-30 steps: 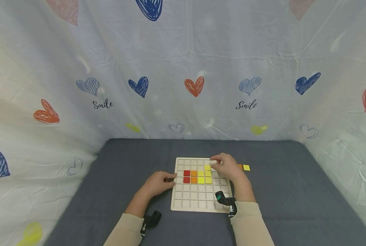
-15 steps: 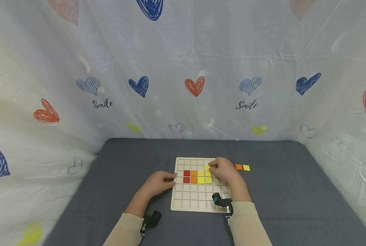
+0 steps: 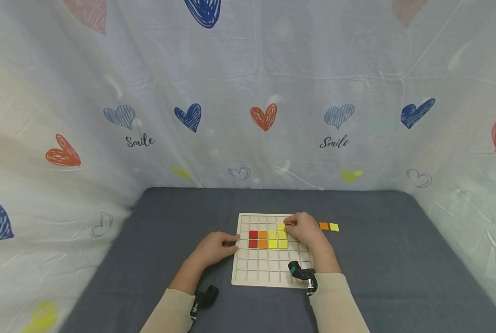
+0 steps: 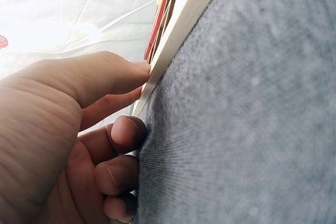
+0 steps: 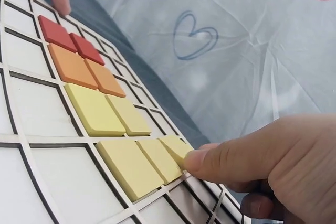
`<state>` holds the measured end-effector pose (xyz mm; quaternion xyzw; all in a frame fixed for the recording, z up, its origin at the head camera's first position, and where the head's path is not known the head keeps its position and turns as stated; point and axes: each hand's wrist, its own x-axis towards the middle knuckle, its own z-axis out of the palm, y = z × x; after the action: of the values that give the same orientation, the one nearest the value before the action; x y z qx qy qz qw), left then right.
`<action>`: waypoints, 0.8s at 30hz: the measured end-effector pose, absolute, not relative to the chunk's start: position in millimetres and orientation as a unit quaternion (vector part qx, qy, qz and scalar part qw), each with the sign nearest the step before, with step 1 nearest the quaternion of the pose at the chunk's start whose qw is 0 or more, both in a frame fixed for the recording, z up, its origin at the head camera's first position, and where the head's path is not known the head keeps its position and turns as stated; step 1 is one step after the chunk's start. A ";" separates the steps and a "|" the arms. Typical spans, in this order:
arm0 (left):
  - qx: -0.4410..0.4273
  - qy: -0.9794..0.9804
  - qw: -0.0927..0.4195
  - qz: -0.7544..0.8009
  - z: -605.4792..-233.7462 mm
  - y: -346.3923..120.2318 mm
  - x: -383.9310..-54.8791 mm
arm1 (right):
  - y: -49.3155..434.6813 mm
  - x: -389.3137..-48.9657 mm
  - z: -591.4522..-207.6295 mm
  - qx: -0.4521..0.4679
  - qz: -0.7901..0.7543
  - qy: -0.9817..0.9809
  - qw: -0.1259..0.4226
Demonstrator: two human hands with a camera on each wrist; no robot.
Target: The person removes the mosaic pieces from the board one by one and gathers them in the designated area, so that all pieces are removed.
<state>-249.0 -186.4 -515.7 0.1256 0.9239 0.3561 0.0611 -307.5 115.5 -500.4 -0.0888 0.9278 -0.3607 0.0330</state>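
Observation:
A pale wooden grid board [image 3: 258, 277] lies on the dark cloth. Red tiles [image 3: 253, 234], orange tiles [image 3: 263, 235] and yellow tiles [image 3: 272, 243] fill neighbouring cells. My left hand [image 3: 214, 246] rests at the board's left edge, thumb and index fingertip touching it; the left wrist view shows its other fingers curled low against the cloth. My right hand [image 3: 305, 230] pinches a yellow tile [image 5: 176, 149] at the far end of the yellow column. In the right wrist view this tile sits tilted beside its neighbour, the thumb on its edge.
Just past the board's right side, an orange tile [image 3: 324, 226] and a yellow tile [image 3: 334, 227] lie side by side on the cloth-covered table [image 3: 381, 259]. A white curtain [image 3: 223, 83] printed with hearts hangs behind and at both sides.
My right hand has moved left and slightly nearer to the far yellow tile, uncovering the loose orange tile. In the last half second it has barely shifted. My left hand stays in place.

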 end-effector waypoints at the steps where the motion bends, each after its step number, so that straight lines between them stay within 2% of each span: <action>1: 0.128 0.924 0.060 0.355 -515.5 -186.4 -248.8 | 115.6 -307.6 -500.3 -0.087 -0.368 0.925 0.036; 11: 0.128 0.924 0.060 0.356 -516.3 -186.8 -248.4 | 121.3 -307.9 -498.1 -0.087 -0.397 0.913 0.040; 24: 0.126 0.924 0.064 0.354 -515.5 -186.8 -249.3 | 158.8 -301.9 -472.8 -0.097 -0.400 0.911 -0.018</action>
<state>-249.3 -186.8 -515.5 0.1260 0.9245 0.3540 0.0644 -301.9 158.8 -472.8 -0.0966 0.9111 -0.4003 -0.0180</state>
